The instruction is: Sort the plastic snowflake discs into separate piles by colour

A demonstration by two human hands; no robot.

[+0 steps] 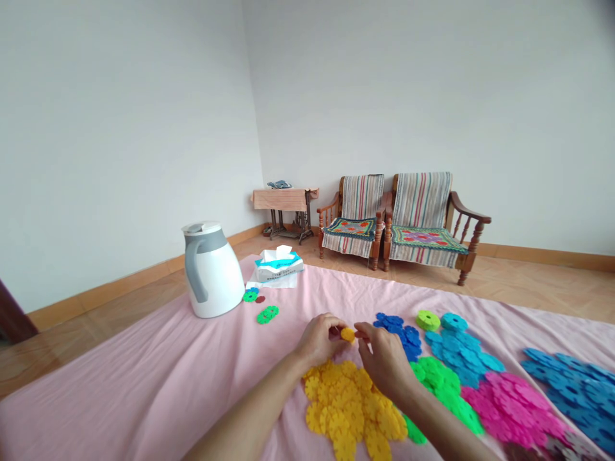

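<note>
My left hand (323, 340) is closed on a yellow snowflake disc (348, 335), gripped between fingers and thumb; it may be a small stack. My right hand (382, 355) is just to its right, fingers bent and fingertips at the disc's edge. Whether a separate piece sits in those fingers I cannot make out. Below both hands spreads a pile of yellow snowflake discs (343, 406). Dark blue discs (401, 333) lie behind my right hand, and green discs (444, 390) lie right of it, partly hidden by my right forearm.
A pink cloth (192, 378) covers the surface. Light blue discs (461, 352), a lime stack (427, 319), pink discs (516, 410) and blue discs (571, 390) lie right. A white jug (216, 278), a tissue pack (278, 266) and joined green discs (268, 314) stand left. Wooden chairs (423, 237) are beyond.
</note>
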